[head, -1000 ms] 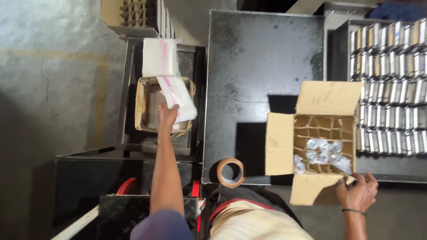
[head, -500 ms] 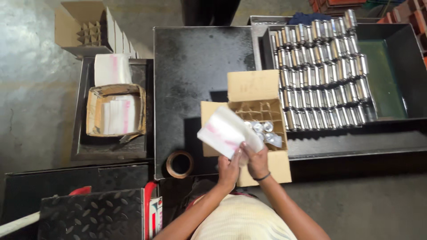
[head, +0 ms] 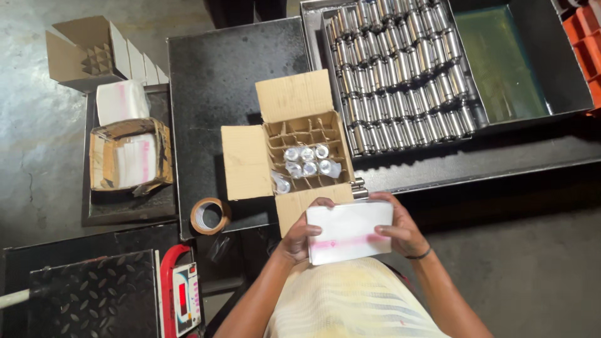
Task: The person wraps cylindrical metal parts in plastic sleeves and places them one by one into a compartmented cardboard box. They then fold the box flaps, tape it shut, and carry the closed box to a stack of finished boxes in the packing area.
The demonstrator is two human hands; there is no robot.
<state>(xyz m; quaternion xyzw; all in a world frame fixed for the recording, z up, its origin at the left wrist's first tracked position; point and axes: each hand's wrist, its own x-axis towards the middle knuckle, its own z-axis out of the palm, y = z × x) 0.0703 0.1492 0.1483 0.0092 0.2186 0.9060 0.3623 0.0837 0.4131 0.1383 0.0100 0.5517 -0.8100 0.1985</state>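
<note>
The white packet stack (head: 349,231) covers the palms and most fingers of both hands (head: 350,233), leaving only fingertips and wrists on view, along with the near flap of the cardboard box (head: 250,159) behind it. Inside the box, the bagged parts (head: 307,161) show only their shiny tops, too small to identify. The person's arms and torso run off the bottom edge. The tray of metal cylinders (head: 400,75) is cropped at the top, the orange crate (head: 585,44) at the right. The scale's red display (head: 183,295) is blurred beyond reading.
</note>
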